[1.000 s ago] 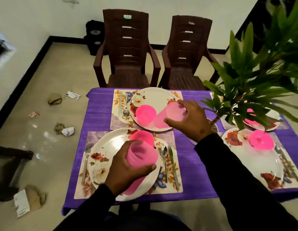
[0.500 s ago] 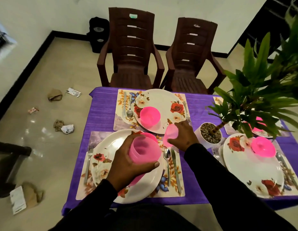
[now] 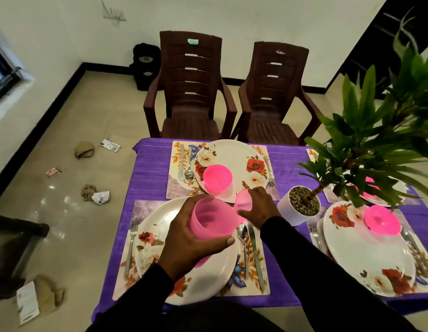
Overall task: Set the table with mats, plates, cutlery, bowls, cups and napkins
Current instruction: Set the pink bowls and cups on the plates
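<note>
left hand (image 3: pixel 184 238) is wrapped around a stack of cups (image 3: pixel 211 218), thumb across the near side, held tilted above the near plate (image 3: pixel 160 238). right hand (image 3: pixel 260 207) is on a single cup (image 3: pixel 243 202) at the far right corner of the near mat (image 3: pixel 256 279), fingers curled over its right side and top (whether it already stands on the table, can't tell: its base is hidden).

risks from here:
- that cup sits in a tight gap between the far plate (image 3: pixel 232 156), the near plate and the spoon (image 3: pixel 243 240). set on a plate rim or on the mat edge, it probably tips once let go.
- the white pot (image 3: pixel 296 209) is just right of the right hand. a wide sweep of the wrist or sleeve on the way back could knock it, and the plant (image 3: pixel 366 144) looks top-heavy.
- the stack is light plastic and held at an angle; a loose grip could drop the lot onto the near plate.
- leaves overhang the right settings and partly hide the far right one, so a reach there goes in half blind and could catch the pink bowl (image 3: pixel 382 220) on the near right plate (image 3: pixel 366 257).

no napkins visible yet.
</note>
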Motion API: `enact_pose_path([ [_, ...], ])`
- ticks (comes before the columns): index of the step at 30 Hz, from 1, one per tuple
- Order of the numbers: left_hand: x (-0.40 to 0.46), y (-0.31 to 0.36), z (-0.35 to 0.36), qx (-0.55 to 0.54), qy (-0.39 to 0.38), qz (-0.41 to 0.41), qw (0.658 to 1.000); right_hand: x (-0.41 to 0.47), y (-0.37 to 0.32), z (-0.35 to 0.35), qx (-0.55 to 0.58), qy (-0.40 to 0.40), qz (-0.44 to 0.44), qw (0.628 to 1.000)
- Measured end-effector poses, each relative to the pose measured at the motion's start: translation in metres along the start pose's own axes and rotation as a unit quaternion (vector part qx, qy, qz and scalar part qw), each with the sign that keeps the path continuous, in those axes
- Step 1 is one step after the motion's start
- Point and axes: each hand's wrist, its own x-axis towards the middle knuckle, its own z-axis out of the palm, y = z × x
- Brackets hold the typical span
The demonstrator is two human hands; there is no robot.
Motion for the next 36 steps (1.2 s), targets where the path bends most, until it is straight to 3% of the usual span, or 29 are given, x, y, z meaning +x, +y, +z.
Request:
enact_pose_path([
  [7,0.005,0.003,0.009,0.005,-0.004,0.014,1.000,-0.004,0.000,0.010,-0.022,0.017,0.004,1.000],
  [11,0.008,0.002,0.012,0.008,-0.002,0.016,1.000,-0.014,0.000,0.013,0.019,0.029,0.009,0.999],
  [14,0.010,0.002,0.011,0.023,0.003,0.024,0.999,-0.027,-0.015,-0.002,0.103,0.123,0.007,0.987],
  [16,0.013,-0.001,0.010,0.053,0.007,0.028,0.998,-0.040,-0.036,-0.025,0.217,0.174,-0.008,0.960],
  [18,0.014,-0.002,0.011,0.089,0.013,0.033,0.995,-0.058,-0.060,-0.052,0.356,0.124,-0.028,0.926],
  [19,0.016,-0.003,0.012,0.110,0.015,0.035,0.993,-0.066,-0.070,-0.065,0.371,0.077,-0.048,0.924],
  [21,0.018,-0.005,0.013,0.152,0.018,0.044,0.987,-0.084,-0.085,-0.083,0.293,0.003,-0.076,0.953],
  [24,0.022,-0.009,0.020,0.200,0.010,0.065,0.977,-0.101,-0.089,-0.091,0.178,-0.019,-0.068,0.981],
  [30,0.012,-0.013,0.047,0.188,-0.039,0.095,0.977,-0.124,-0.061,-0.088,0.176,0.039,-0.038,0.983],
  [36,0.001,-0.010,0.086,0.126,-0.108,0.028,0.986,-0.144,-0.003,-0.089,0.233,0.059,-0.022,0.970],
])
